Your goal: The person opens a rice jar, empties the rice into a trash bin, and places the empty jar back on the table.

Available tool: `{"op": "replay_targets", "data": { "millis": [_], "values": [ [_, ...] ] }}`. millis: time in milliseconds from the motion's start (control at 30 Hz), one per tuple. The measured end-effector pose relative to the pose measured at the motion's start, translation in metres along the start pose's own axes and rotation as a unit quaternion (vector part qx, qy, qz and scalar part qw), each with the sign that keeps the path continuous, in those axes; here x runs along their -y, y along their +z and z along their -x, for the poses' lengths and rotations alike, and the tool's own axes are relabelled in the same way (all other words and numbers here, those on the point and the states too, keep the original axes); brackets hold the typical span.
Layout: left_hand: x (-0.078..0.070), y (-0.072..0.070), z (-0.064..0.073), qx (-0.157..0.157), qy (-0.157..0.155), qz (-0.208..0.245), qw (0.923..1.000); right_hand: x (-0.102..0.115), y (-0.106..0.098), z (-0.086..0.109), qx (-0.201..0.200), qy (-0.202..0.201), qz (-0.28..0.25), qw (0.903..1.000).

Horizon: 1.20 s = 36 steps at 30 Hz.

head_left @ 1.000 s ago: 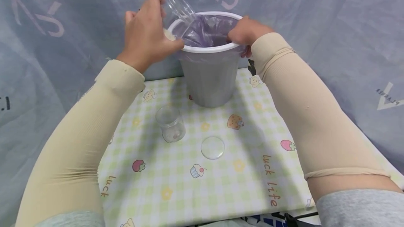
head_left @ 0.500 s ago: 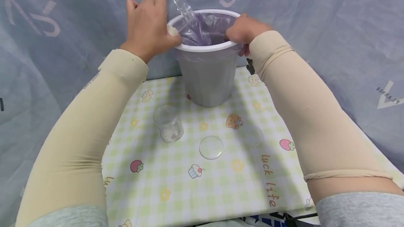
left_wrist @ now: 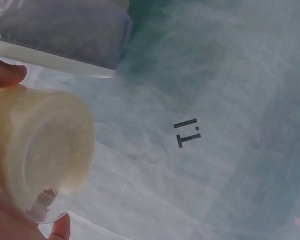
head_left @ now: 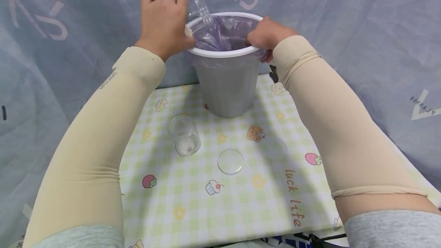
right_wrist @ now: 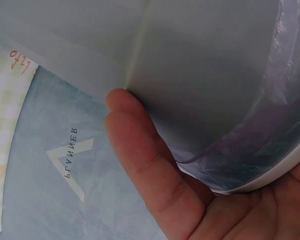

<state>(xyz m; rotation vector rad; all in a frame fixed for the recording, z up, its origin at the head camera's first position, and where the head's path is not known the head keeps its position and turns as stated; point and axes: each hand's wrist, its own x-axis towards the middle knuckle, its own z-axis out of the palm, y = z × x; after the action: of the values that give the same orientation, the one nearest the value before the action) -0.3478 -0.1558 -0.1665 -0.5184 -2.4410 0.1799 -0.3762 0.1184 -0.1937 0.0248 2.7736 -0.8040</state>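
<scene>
My left hand [head_left: 165, 24] grips a clear plastic jar [left_wrist: 57, 140] tipped on its side, its mouth over the left rim of a grey trash bin [head_left: 228, 83]. Pale cream-coloured contents lie inside the jar, seen through its base in the left wrist view; their kind is unclear. A purple plastic bag [head_left: 237, 26] lines the bin and folds over its white rim. On the bin's right side my right hand [head_left: 270, 35] holds the rim, thumb inside and fingers against the outer wall, as the right wrist view shows. The bin's bottom inside is hidden.
A second clear jar [head_left: 187, 141], without a lid, stands on the checked tablecloth [head_left: 203, 217] in front of the bin. To its right lies a clear round lid [head_left: 231, 162], with a fainter clear disc [head_left: 278, 149] farther right. Grey-blue cloth [head_left: 86, 18] hangs behind.
My left hand has risen slightly and turned toward the bin, tipping the jar further over the rim. My right hand keeps its hold, and the bin stays in place.
</scene>
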Motion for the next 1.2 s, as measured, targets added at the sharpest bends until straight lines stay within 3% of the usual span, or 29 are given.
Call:
{"op": "replay_targets", "data": {
  "millis": [133,267,633,900,1200],
  "values": [
    [0.0,0.004,-0.002,0.009,-0.004,0.011,0.9999,-0.002,0.0,0.001,-0.003,0.006,-0.013,0.9999],
    [-0.001,0.006,-0.003,-0.006,-0.003,0.021,0.9998,-0.002,0.0,0.002,-0.008,0.003,-0.014,0.9999],
    [-0.017,0.008,-0.006,-0.012,0.035,-0.046,0.9983,-0.001,-0.002,0.006,-0.01,-0.003,0.0,0.9999],
    [-0.018,0.01,-0.007,-0.013,0.025,-0.047,0.9985,0.0,-0.002,0.007,-0.009,-0.002,0.003,1.0],
    [-0.021,0.013,-0.007,-0.048,0.06,-0.073,0.9944,-0.001,-0.004,0.005,-0.003,-0.001,-0.011,0.9999]
  ]
}}
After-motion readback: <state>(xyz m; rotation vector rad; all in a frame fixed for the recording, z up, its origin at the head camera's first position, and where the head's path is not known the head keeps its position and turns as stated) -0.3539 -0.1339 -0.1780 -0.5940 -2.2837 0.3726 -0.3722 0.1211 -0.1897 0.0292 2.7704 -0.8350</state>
